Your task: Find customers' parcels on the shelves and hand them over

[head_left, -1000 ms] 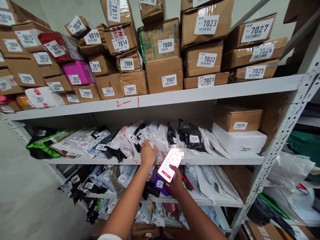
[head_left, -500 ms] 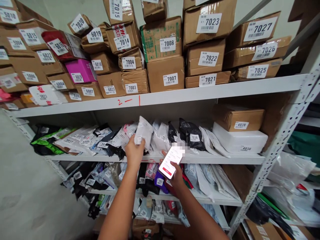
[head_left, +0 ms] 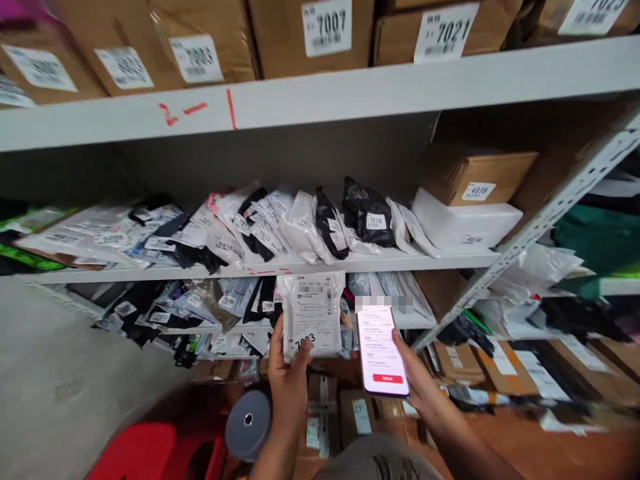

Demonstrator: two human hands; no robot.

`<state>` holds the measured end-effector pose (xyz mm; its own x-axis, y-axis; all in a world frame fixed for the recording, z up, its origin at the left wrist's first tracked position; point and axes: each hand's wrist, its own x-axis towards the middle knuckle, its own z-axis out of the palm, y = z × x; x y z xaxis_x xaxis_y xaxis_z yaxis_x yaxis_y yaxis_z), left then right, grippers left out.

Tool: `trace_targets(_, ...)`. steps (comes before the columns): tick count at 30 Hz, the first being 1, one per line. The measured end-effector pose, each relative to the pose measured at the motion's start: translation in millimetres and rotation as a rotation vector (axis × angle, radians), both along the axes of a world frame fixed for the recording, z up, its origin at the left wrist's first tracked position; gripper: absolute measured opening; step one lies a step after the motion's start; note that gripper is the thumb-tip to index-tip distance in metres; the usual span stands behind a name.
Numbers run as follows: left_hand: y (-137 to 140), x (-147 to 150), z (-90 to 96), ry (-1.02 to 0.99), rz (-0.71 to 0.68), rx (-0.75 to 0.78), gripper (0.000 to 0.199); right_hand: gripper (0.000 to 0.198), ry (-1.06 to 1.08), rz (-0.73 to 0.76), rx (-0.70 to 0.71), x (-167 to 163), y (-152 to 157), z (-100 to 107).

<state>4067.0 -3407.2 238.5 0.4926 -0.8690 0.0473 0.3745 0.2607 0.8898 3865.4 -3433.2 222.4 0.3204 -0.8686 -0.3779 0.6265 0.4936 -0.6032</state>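
Note:
My left hand (head_left: 290, 370) grips a white mailing parcel (head_left: 314, 313) by its lower left corner, thumb across the front. Its label faces me, with barcodes and a large number partly covered by the thumb. To its right, my right hand (head_left: 413, 367) is closed around a smartphone (head_left: 377, 350) held upright, its lit screen showing lines of text and a red button. Both things are in front of the lower shelves, apart from each other. Behind them, a row of white and black mailing bags (head_left: 300, 223) leans along the middle shelf (head_left: 225, 271).
Numbered cardboard boxes (head_left: 280, 40) line the upper shelf. At the middle shelf's right end, a brown box (head_left: 495, 175) sits on a white box (head_left: 463, 219). A perforated metal post (head_left: 565, 220) stands at right. Below are a red plastic item (head_left: 135, 453) and a grey round object (head_left: 249, 425).
My left hand has brought the white parcel down off the middle shelf and turned its label toward me. The phone has shifted right and stands more upright. My view has tipped down and closer.

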Motion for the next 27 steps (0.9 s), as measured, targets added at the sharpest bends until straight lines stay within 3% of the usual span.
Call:
trace_targets(5, -5.5, -37.4, -35.9, -0.059, -0.145, 0.084, 0.068, 0.062, -0.029, -0.154, 0.144, -49.0, 44.4, 2.5)
trace_targets(9, -12.5, -71.0, -49.9, -0.058, -0.26, 0.14, 0.069, 0.066, -0.131, -0.29, 0.068, -73.7, 72.2, 3.2)
trace_targets(13, -12.2, -107.8, -54.6, -0.099, -0.377, 0.178, 0.068, 0.081, -0.155, -0.236, -0.049, -95.4, 95.7, 9.9)
trace_targets(18, 0.2, -162.8, -55.8, -0.148, -0.472, 0.196, 0.071, 0.089, -0.073, -0.323, -0.151, -135.4, 124.9, 16.6)
trace_targets(22, 20.0, -219.6, -54.8, -0.187, -0.455, 0.195, 0.069, 0.091, 0.013, -0.322, -0.246, -187.7, 153.4, 10.5)
trace_targets(27, 62.0, -311.1, -51.1, -0.163, -0.469, 0.204, 0.069, 0.087, 0.109, -0.338, -0.352, -272.8, 194.1, -2.1)
